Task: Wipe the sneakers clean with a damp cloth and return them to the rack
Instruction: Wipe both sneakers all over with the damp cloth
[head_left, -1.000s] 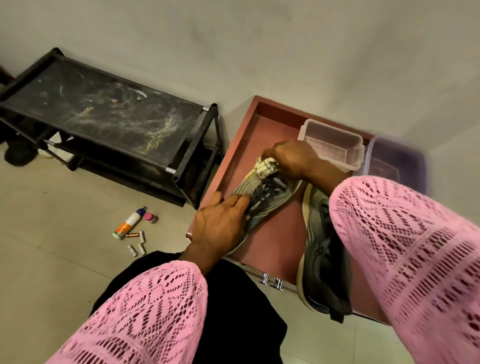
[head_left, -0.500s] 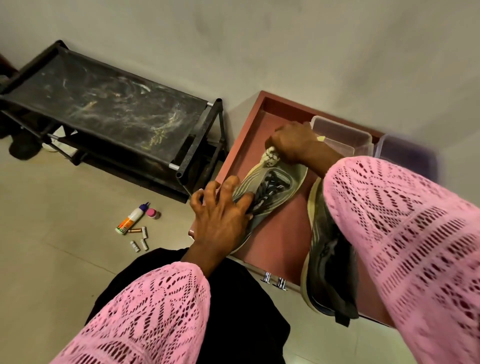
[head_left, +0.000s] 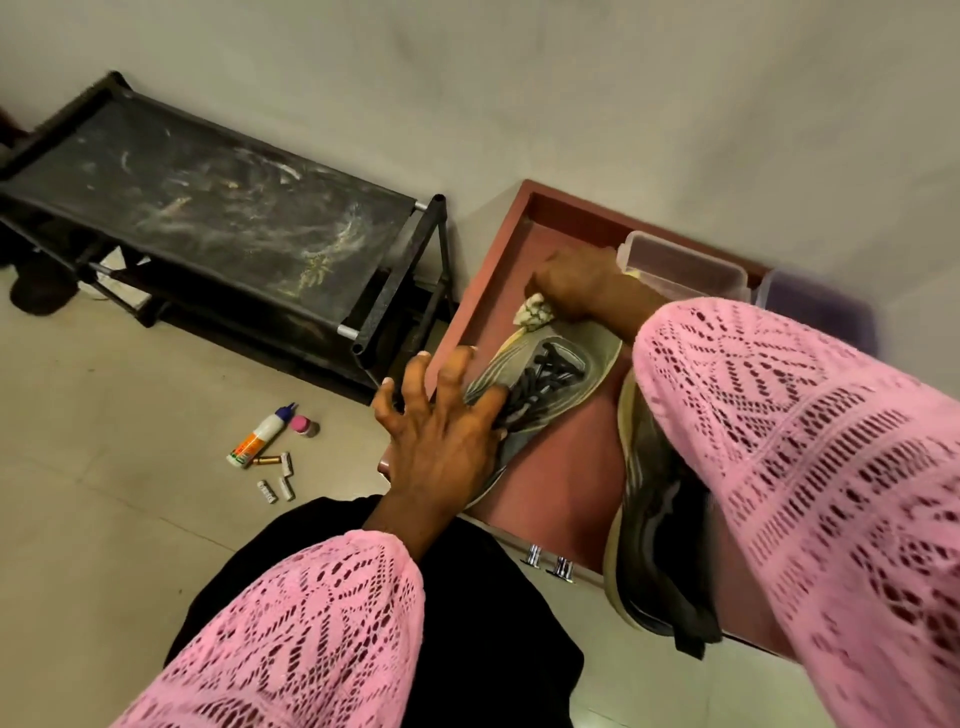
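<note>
1. The black rack (head_left: 218, 228) stands by the wall.
2. A red tray (head_left: 561, 467) holds two sneakers.
3. The left hand (head_left: 441, 436) presses one sneaker (head_left: 550, 384) down, fingers spread.
4. The right hand (head_left: 576, 283) grips a cloth (head_left: 532, 312) at its toe.

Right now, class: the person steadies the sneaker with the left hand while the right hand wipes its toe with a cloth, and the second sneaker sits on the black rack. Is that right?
One detail is wrong. The second sneaker lies on the red tray, not on the black rack, as the head view shows. The left hand does steady the sneaker while the right hand wipes with the cloth.
</note>
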